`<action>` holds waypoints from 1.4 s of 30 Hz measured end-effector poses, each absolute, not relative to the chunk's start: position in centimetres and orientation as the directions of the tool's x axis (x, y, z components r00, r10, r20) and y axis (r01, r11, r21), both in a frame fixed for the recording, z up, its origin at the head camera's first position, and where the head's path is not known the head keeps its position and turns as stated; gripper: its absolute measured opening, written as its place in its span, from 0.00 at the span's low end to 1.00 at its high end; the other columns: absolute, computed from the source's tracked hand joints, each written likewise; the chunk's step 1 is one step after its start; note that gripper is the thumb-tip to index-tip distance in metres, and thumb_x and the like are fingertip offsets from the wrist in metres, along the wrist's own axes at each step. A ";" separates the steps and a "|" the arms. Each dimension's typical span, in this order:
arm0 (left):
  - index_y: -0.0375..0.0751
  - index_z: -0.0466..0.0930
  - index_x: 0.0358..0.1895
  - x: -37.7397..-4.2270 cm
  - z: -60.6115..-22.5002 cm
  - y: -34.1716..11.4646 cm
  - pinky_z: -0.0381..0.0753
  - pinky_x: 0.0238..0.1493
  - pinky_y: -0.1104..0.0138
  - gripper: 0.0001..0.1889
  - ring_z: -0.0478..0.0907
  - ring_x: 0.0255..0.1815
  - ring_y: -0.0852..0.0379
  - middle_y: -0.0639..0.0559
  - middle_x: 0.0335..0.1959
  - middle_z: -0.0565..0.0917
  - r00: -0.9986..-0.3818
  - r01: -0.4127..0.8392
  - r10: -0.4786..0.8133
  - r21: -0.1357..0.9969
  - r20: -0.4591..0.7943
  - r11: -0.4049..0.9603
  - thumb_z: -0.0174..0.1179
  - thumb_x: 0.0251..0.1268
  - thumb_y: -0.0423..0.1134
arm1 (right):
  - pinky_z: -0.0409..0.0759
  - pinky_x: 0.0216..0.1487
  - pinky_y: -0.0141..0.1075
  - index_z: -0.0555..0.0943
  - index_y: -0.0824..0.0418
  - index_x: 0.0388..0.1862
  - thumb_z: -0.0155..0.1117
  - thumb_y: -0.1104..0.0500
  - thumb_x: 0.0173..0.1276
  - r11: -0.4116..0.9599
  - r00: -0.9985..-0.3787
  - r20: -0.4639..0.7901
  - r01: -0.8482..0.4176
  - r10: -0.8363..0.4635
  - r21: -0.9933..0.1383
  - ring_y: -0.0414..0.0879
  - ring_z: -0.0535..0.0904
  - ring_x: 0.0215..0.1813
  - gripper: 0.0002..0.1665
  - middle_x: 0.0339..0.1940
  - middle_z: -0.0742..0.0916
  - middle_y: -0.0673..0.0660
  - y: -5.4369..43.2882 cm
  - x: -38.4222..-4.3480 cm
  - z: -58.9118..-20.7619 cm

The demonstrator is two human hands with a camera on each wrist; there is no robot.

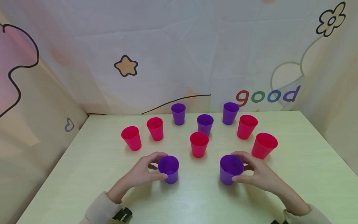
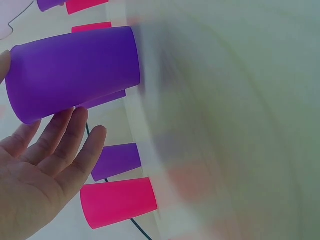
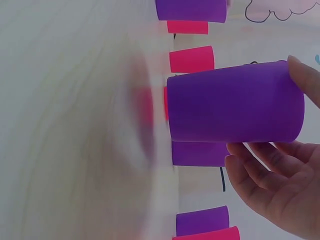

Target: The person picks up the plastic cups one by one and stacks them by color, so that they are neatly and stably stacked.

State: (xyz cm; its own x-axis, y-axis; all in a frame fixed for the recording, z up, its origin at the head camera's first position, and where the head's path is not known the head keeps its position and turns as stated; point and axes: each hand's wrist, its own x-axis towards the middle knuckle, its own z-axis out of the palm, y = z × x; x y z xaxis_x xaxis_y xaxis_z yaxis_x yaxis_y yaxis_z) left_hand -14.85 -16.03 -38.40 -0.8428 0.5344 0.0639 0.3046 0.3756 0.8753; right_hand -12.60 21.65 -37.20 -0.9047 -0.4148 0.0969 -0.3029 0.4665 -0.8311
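My left hand (image 1: 145, 169) pinches a purple cup (image 1: 174, 175) between thumb and fingers, near its rim. A second purple cup (image 1: 225, 174) is held the same way by my right hand (image 1: 261, 172). Both cups stand mouth up near the front middle of the table, a short gap apart. In the left wrist view the purple cup (image 2: 75, 70) has the fingers (image 2: 70, 145) under its side and the thumb at its rim. The right wrist view shows the other cup (image 3: 235, 105) with thumb at the rim and fingers along its side.
Behind, a red cup (image 1: 199, 146) partly covers a purple cup (image 1: 205, 123). Red cups (image 1: 132, 140) (image 1: 155, 130) stand at left, others (image 1: 246, 127) (image 1: 263, 146) at right near my right hand. Two purple cups (image 1: 178, 115) (image 1: 230, 114) stand by the back cloth (image 1: 179, 56).
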 end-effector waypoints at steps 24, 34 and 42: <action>0.39 0.70 0.56 -14.9 -38.7 -16.0 0.77 0.44 0.62 0.27 0.75 0.46 0.50 0.48 0.47 0.79 -0.837 0.344 0.537 0.865 0.105 0.366 0.67 0.50 0.39 | 0.77 0.47 0.38 0.69 0.61 0.58 0.72 0.54 0.51 0.453 -0.887 0.076 -0.305 -0.456 -0.838 0.52 0.75 0.50 0.36 0.51 0.78 0.57 19.4 -13.0 -35.9; 0.39 0.70 0.56 -14.8 -38.8 -16.1 0.77 0.44 0.60 0.27 0.75 0.46 0.50 0.48 0.47 0.79 -0.837 0.336 0.539 0.869 0.098 0.364 0.67 0.51 0.39 | 0.77 0.47 0.37 0.69 0.61 0.58 0.72 0.54 0.51 0.429 -0.869 0.108 -0.342 -0.483 -0.836 0.50 0.76 0.49 0.36 0.51 0.79 0.56 18.4 -13.1 -35.7; 0.42 0.71 0.56 -14.8 -38.7 -16.1 0.77 0.44 0.59 0.28 0.75 0.46 0.53 0.52 0.47 0.79 -0.843 0.322 0.530 0.875 0.091 0.362 0.68 0.49 0.39 | 0.77 0.47 0.37 0.69 0.59 0.58 0.73 0.54 0.49 0.422 -0.864 0.112 -0.349 -0.492 -0.837 0.50 0.76 0.49 0.37 0.51 0.79 0.54 17.5 -13.3 -35.3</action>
State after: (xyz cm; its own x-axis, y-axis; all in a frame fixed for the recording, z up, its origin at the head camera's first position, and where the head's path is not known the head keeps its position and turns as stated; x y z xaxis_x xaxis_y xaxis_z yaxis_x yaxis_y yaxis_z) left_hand -14.75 -16.06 -38.67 -0.8432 0.5299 0.0910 0.3218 0.3617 0.8750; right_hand -13.29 17.46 -35.27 -0.8636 -0.4916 0.1118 -0.3487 0.4224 -0.8367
